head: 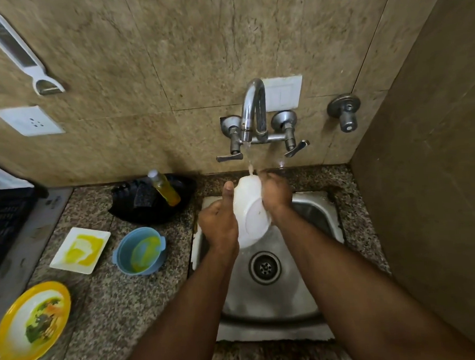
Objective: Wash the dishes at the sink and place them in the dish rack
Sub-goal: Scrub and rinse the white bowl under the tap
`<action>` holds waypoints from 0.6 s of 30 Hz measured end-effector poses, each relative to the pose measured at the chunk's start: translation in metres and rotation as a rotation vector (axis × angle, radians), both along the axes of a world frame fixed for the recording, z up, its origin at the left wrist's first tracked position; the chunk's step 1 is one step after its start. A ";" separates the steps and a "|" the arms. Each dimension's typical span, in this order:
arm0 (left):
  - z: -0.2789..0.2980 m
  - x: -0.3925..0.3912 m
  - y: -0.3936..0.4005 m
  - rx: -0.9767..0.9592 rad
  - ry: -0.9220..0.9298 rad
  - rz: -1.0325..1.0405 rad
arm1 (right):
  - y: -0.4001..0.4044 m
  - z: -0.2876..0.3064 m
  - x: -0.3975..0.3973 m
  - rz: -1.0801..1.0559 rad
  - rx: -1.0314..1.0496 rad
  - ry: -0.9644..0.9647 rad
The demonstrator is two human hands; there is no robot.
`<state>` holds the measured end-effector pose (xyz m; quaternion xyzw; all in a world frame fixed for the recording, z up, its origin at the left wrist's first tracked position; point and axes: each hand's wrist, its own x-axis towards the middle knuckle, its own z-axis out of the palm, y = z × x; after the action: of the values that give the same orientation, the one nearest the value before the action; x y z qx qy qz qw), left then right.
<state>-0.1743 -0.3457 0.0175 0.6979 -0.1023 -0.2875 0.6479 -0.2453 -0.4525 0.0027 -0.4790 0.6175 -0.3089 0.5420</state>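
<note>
Both bare forearms reach forward and converge. The left hand (219, 222) is curled in a grip, thumb pointing up (knuckles toward the camera). The right hand (275, 194) is cupped opposite it, fingers bent inward, slightly blurred.

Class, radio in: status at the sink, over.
Both hands, left hand and right hand, holding white dish under running tap. Three dirty dishes wait on counter. Nothing blocking.
</note>
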 end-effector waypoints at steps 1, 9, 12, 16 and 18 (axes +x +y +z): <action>0.002 0.001 0.000 -0.029 0.027 0.003 | 0.003 0.002 0.000 0.020 0.007 -0.025; 0.018 0.039 -0.009 0.115 -0.234 -0.191 | 0.001 0.019 -0.010 0.305 -0.419 0.367; 0.026 0.043 -0.015 0.308 -0.327 -0.251 | -0.008 0.021 -0.006 0.307 -0.470 0.232; 0.034 0.032 -0.018 0.368 -0.299 -0.105 | -0.006 0.032 0.009 0.322 -0.558 0.289; 0.033 0.025 -0.017 0.394 -0.322 -0.009 | 0.005 0.038 0.016 0.376 -0.595 0.421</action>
<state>-0.1489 -0.3627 0.0501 0.8469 -0.1493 -0.1900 0.4736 -0.2291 -0.4479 0.0408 -0.7721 0.5004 -0.2647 0.2889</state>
